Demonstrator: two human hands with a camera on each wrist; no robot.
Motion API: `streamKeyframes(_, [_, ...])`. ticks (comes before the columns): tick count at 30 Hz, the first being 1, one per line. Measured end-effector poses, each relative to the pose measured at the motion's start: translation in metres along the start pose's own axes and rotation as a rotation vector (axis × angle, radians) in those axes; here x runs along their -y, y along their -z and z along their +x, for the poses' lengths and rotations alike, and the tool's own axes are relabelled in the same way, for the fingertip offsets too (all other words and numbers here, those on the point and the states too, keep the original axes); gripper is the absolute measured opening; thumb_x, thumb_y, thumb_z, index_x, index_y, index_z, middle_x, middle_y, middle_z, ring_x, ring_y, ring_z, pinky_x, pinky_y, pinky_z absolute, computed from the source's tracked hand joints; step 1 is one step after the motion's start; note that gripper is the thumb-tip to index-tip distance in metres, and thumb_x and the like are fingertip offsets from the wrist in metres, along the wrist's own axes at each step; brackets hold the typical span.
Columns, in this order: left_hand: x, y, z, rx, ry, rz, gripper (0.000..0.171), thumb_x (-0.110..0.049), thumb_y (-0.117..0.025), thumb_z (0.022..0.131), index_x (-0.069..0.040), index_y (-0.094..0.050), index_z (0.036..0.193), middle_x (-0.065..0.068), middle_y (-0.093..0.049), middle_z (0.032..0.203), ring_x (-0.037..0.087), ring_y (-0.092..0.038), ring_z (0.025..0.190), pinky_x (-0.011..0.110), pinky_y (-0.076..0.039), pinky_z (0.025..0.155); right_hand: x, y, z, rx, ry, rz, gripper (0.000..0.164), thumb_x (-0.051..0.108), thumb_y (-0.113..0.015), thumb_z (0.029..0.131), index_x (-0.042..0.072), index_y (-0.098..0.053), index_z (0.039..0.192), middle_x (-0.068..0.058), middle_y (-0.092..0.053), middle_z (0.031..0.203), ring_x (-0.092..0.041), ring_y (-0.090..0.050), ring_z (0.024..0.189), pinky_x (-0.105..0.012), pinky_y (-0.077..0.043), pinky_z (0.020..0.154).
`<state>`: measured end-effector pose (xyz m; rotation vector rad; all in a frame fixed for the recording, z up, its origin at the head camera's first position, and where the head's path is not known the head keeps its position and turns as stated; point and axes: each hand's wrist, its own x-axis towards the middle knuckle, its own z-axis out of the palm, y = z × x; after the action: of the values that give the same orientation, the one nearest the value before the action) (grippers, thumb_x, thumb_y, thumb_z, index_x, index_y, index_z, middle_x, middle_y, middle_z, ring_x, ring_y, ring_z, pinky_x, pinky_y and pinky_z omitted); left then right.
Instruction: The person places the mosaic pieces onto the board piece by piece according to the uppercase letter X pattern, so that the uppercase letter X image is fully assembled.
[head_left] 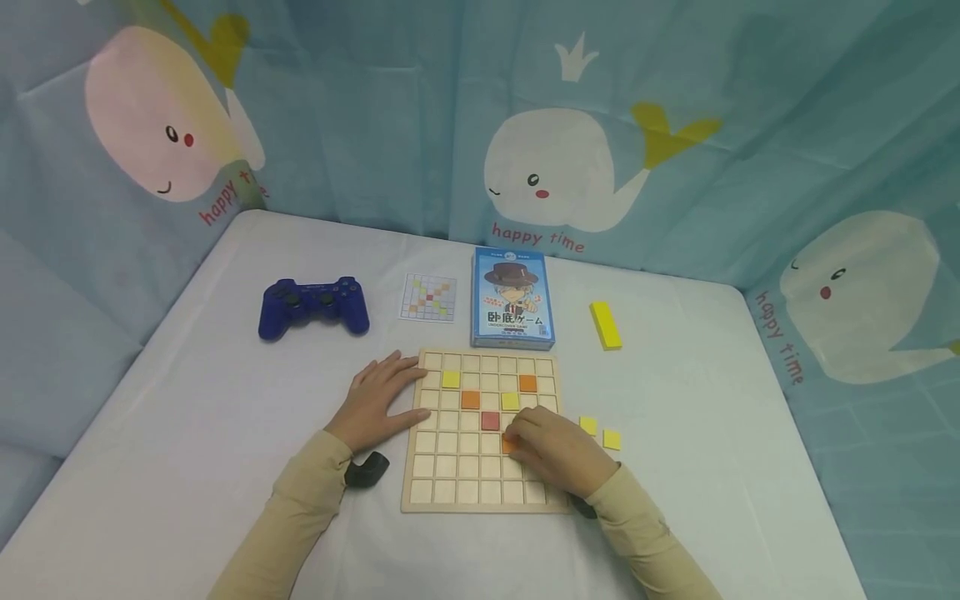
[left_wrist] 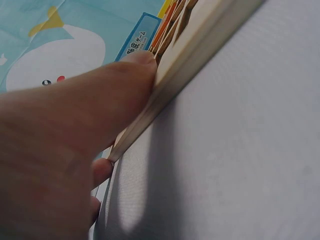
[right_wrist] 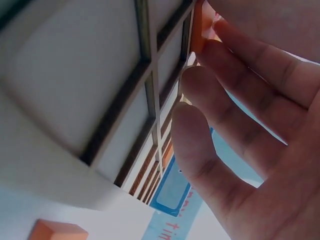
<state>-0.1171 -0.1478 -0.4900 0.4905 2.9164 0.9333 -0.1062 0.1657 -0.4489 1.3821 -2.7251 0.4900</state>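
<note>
The left hand, fingers extended, rested on the left edge of the board. Five tiles were seated in it; the right hand pinched an orange tile there. Two yellow tiles on the desk, farther right, apparently awaited placement.

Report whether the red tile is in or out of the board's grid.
In: the head view shows the red tile filling one square of the wooden board.

Looks like a curtained-off booth: closed in left, far and right by whale-print curtains around white-covered table.
</note>
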Motion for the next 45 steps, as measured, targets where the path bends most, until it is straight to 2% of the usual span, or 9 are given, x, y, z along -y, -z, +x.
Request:
streamKeyframes(13, [0.001,-0.001,0.000,-0.016,-0.011,-0.001,0.064,-0.049,-0.067,0.085,-0.017,-0.051,0.138,0.007,-0.039,0.150,0.031,-0.021,0.145,0.054,-0.010,0.118,0.004,0.003,0.003,0.059,-0.053,-0.009,0.016,0.021,-0.071,0.087,0.015,-0.067,0.102,0.009,-0.063,0.098,-0.006,-0.060,0.092,-0.021,-0.053,0.083])
streamKeyframes(21, [0.000,0.001,0.001,0.007,-0.001,0.005,0.064,-0.050,-0.065,0.086,-0.018,-0.049,0.139,0.005,-0.038,0.151,0.030,-0.019,0.145,0.053,-0.008,0.118,0.002,0.002,0.003,0.053,-0.046,-0.008,0.016,0.020,-0.071,0.087,0.015,-0.067,0.102,0.009,-0.063,0.099,-0.007,-0.060,0.093,-0.021,-0.053,0.084])
streamKeyframes(26, [0.000,0.001,0.000,0.006,0.002,0.006,0.064,-0.050,-0.065,0.086,-0.019,-0.049,0.139,0.005,-0.038,0.151,0.030,-0.019,0.146,0.053,-0.008,0.118,0.001,0.004,0.003,0.081,-0.068,0.003,0.015,0.026,-0.069,0.089,0.016,-0.068,0.101,0.009,-0.063,0.097,-0.007,-0.060,0.091,-0.022,-0.054,0.082])
streamKeyframes(34, [0.002,0.000,0.000,0.008,0.007,0.005,0.064,-0.052,-0.064,0.086,-0.020,-0.049,0.139,0.005,-0.038,0.151,0.030,-0.019,0.146,0.054,-0.008,0.118,-0.013,0.014,-0.011,0.111,-0.201,0.006,0.016,0.029,-0.064,0.092,0.017,-0.069,0.102,0.008,-0.062,0.100,-0.006,-0.059,0.092,-0.026,-0.055,0.081])
streamKeyframes(39, [0.003,-0.001,-0.001,-0.001,0.005,0.004,0.064,-0.052,-0.064,0.086,-0.020,-0.049,0.139,0.004,-0.038,0.151,0.029,-0.019,0.146,0.053,-0.008,0.119,-0.026,0.021,-0.029,0.052,-0.263,-0.011,0.018,0.025,-0.068,0.089,0.014,-0.066,0.104,0.005,-0.061,0.102,-0.006,-0.059,0.090,-0.027,-0.055,0.079])
streamKeyframes(45, [0.003,0.000,0.000,0.002,0.002,0.004,0.064,-0.052,-0.064,0.086,-0.019,-0.050,0.139,0.005,-0.038,0.151,0.029,-0.020,0.145,0.053,-0.009,0.119,-0.043,0.025,-0.055,0.014,-0.385,-0.047,0.026,0.025,-0.076,0.083,0.013,-0.065,0.103,0.003,-0.060,0.106,-0.011,-0.060,0.097,-0.031,-0.056,0.081])
